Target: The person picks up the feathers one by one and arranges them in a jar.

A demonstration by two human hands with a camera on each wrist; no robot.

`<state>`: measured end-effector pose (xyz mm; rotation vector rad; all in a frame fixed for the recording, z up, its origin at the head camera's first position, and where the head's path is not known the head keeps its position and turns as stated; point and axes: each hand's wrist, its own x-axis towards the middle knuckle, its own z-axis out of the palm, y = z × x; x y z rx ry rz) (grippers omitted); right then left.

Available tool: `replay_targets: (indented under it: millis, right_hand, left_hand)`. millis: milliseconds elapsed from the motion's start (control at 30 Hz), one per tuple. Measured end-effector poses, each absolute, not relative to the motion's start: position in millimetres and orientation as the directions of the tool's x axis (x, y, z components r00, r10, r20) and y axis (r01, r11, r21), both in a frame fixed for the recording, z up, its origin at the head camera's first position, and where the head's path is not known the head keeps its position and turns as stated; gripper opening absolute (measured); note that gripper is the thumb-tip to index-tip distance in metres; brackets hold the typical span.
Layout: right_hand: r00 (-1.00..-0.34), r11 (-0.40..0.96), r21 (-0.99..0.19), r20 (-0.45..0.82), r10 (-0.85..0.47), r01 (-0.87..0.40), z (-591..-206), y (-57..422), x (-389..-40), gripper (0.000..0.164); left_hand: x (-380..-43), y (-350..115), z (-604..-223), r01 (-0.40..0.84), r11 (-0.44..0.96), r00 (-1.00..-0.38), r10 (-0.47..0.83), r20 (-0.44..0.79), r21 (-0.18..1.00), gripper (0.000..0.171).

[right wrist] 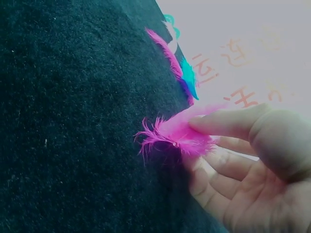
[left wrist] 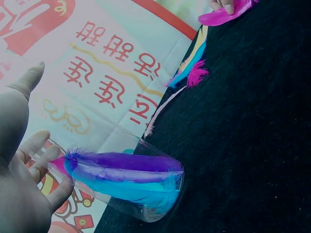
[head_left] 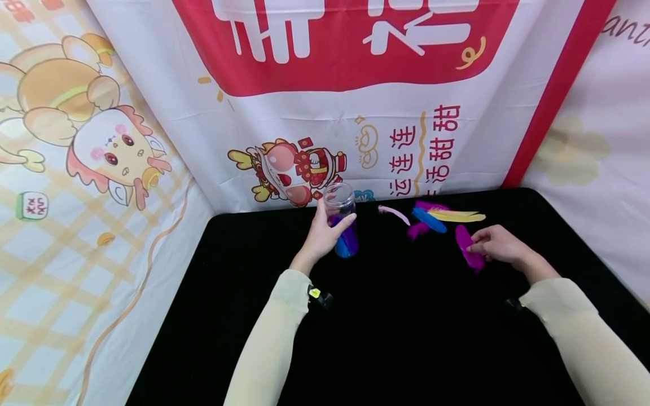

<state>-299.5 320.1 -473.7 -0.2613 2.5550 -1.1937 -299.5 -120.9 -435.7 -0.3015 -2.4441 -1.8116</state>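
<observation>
My left hand point(head_left: 323, 231) holds a clear cup point(head_left: 339, 195) near the back edge of the black table, thumb on one side and fingers on the other. Purple and blue feathers point(left wrist: 126, 174) stand inside it, showing through the wall in the left wrist view. On the right, my right hand point(head_left: 496, 246) pinches a magenta feather point(head_left: 468, 248) between thumb and fingers, its fluffy end pointing away from the fingertips in the right wrist view. Between the hands lie a pale pink feather point(head_left: 395, 214), a blue feather point(head_left: 429, 220), a yellow feather point(head_left: 459, 216) and more magenta ones point(head_left: 418, 230).
The black tabletop point(head_left: 406, 338) runs back to a white and red printed cloth point(head_left: 315, 113) hanging behind it. Another patterned cloth point(head_left: 61, 237) hangs along the left, and a pale one point(head_left: 599, 186) along the right.
</observation>
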Motion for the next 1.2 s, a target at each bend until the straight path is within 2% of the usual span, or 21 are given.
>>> replay_targets:
  millis: [867, 1200]
  right_hand:
    - [-0.936, 0.446, -0.894, -0.196, -0.293, 0.048, -472.8, 305.1, -298.2, 0.026]
    - [-0.946, 0.437, -0.898, -0.181, -0.27, 0.047, -468.6, 297.7, -298.6, 0.036]
  left_hand:
    - [-300.9, -122.3, -442.5, 0.216, 0.268, -0.975, 0.11, 0.193, 0.939, 0.074]
    - [-301.4, -121.3, -439.7, 0.226, 0.286, -0.973, 0.112, 0.202, 0.931, 0.077]
